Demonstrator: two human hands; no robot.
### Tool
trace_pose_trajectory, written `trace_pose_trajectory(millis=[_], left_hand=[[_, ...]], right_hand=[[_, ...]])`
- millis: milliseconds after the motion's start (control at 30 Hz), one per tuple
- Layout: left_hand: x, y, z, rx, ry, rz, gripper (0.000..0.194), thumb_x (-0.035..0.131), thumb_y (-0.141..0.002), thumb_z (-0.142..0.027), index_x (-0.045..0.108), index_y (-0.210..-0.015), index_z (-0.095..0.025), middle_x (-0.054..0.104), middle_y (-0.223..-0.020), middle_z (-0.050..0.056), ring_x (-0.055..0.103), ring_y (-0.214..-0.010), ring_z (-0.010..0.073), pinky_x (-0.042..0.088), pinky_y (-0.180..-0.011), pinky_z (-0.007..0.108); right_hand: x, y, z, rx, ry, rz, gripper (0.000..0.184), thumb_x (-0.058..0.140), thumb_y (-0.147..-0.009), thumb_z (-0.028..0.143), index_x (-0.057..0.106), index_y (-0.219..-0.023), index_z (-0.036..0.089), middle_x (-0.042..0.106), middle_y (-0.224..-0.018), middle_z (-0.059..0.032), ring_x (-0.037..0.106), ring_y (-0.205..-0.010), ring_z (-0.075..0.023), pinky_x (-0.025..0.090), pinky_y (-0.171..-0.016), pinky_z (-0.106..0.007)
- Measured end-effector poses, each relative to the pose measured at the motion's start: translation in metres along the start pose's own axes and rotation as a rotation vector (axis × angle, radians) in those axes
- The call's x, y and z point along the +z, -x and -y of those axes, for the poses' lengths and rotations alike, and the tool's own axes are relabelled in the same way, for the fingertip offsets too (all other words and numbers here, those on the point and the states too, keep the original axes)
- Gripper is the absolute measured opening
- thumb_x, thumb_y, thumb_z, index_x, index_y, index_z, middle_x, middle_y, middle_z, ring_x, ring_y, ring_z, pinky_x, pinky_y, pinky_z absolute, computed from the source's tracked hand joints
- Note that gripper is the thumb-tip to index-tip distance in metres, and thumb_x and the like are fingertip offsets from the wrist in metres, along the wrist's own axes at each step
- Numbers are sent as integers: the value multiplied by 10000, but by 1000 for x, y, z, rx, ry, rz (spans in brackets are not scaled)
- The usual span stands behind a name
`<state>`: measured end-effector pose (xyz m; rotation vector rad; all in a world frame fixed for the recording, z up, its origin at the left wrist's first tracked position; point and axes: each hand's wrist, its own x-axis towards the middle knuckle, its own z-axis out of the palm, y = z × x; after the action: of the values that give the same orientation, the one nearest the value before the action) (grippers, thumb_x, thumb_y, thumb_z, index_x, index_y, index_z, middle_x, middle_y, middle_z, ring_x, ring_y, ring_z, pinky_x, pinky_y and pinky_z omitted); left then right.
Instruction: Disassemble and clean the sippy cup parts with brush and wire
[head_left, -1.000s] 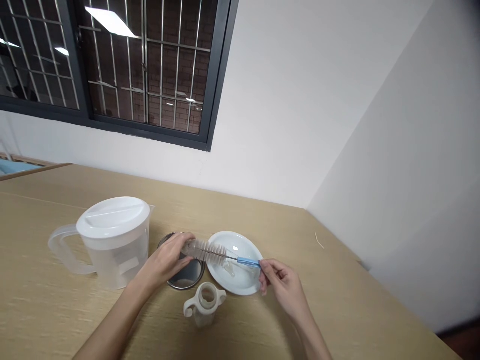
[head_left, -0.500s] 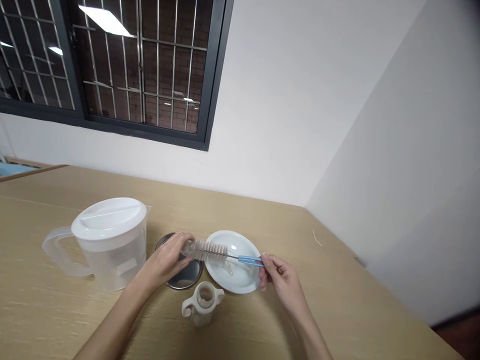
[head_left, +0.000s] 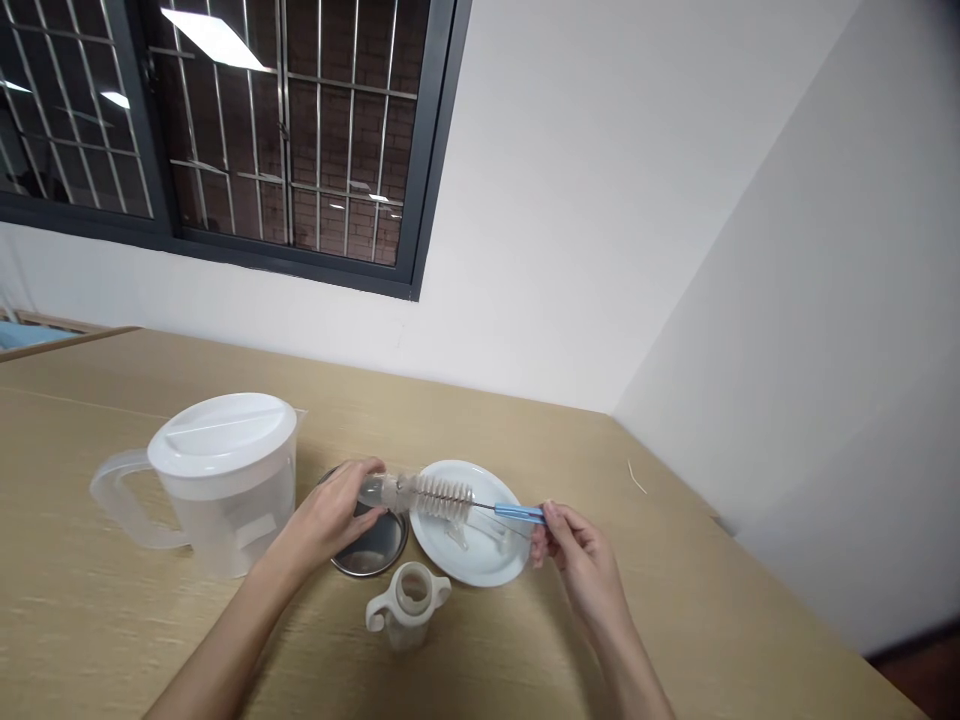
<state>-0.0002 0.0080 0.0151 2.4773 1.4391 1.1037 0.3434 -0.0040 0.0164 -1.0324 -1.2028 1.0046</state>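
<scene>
My left hand [head_left: 334, 512] is closed around a small clear bottle [head_left: 377, 489], held on its side with its mouth to the right; my fingers hide part of it. A bottle brush [head_left: 444, 497] with pale bristles lies level in line with it, its tip at or just inside the mouth. My right hand [head_left: 581, 555] pinches the brush's blue handle. Below the brush is a white plate [head_left: 480, 575] with small clear pieces on it that I cannot make out. Under my left hand lies a round metal dish or lid [head_left: 367, 560].
A cloudy cup with two handles [head_left: 409, 605] stands upright in front of the plate. To the left is a lidded plastic pitcher [head_left: 225, 480]. A thin pale strip [head_left: 637, 478] lies on the wooden table [head_left: 712, 620] at right. A wall and window [head_left: 285, 130] rise behind.
My right hand has moved right, drawing the brush partly out of the bottle. More of the clear bottle shows by my left hand, which stays nearly in place.
</scene>
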Motion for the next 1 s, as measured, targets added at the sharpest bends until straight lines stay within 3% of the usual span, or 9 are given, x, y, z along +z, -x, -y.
trace_pose_trajectory(millis=[433, 1000], left_hand=[[7, -2, 8, -170, -37, -1, 415, 610, -863, -283, 462, -1247, -227, 613, -1222, 88, 592, -1159, 259, 485, -986, 395], [30, 5, 38, -295, -360, 94, 444, 536, -822, -198, 460, -1259, -163, 657, -1123, 163, 594, -1100, 324, 451, -886, 422]], right_hand=[[-4, -3, -5, 14, -111, -325, 404, 769, -733, 537, 649, -734, 151, 568, -548, 27, 484, -456, -103, 408, -402, -215], [-3, -2, -7, -41, -95, -422, 400, 741, -767, 538, 644, -742, 151, 566, -568, 26, 489, -473, -99, 421, -424, -222]])
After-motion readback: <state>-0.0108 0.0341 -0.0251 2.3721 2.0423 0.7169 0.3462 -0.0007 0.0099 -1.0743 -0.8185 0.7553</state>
